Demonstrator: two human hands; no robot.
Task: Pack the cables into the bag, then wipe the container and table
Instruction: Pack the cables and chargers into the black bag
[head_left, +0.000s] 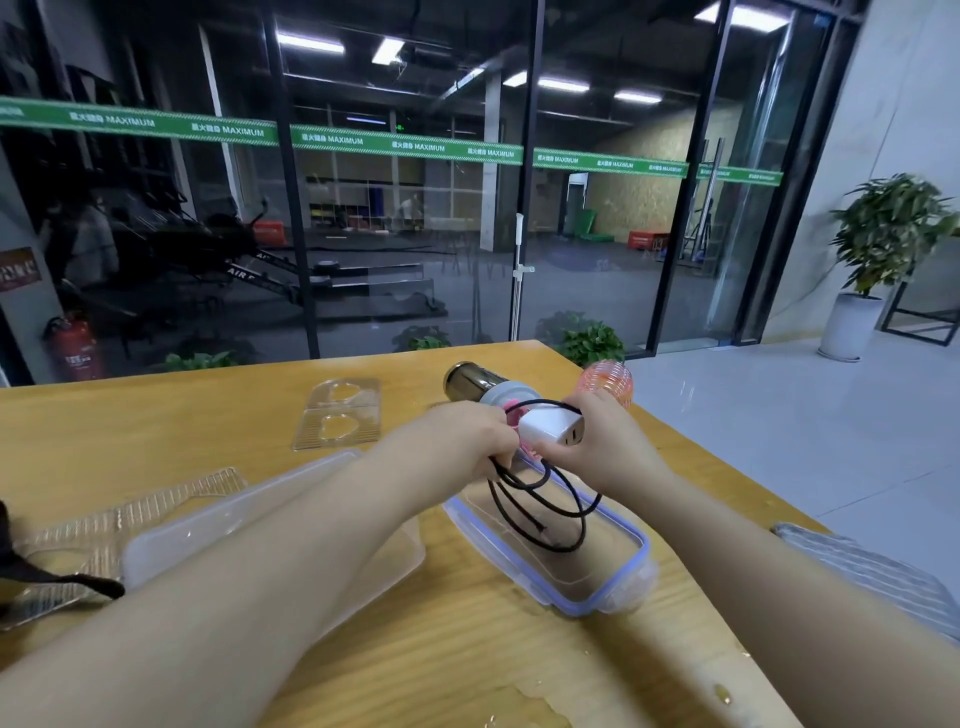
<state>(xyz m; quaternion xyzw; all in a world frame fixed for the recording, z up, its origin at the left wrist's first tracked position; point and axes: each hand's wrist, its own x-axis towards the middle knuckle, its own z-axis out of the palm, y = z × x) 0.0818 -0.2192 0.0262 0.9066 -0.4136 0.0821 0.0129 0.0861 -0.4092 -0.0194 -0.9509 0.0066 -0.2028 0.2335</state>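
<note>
Above the wooden table (467, 639) my left hand (470, 439) grips several loops of a black cable (545, 504). The loops hang down over a clear lid with a blue seal (613, 535). My right hand (592, 441) holds the cable's white charger block (551, 433) and the upper loop. A clear plastic container (218, 519) lies on the table under my left forearm. A grey striped cloth (872, 577) lies at the table's right edge. Something pink (511, 404) shows behind my left hand.
A metal flask (480, 387) lies on its side behind my hands, with a pink-orange ball (610, 382) beside it. Clear ribbed plastic pieces (343, 415) (78, 535) lie at the back and left. A black strap (57, 577) lies at left. Liquid spots (530, 712) mark the table's near edge.
</note>
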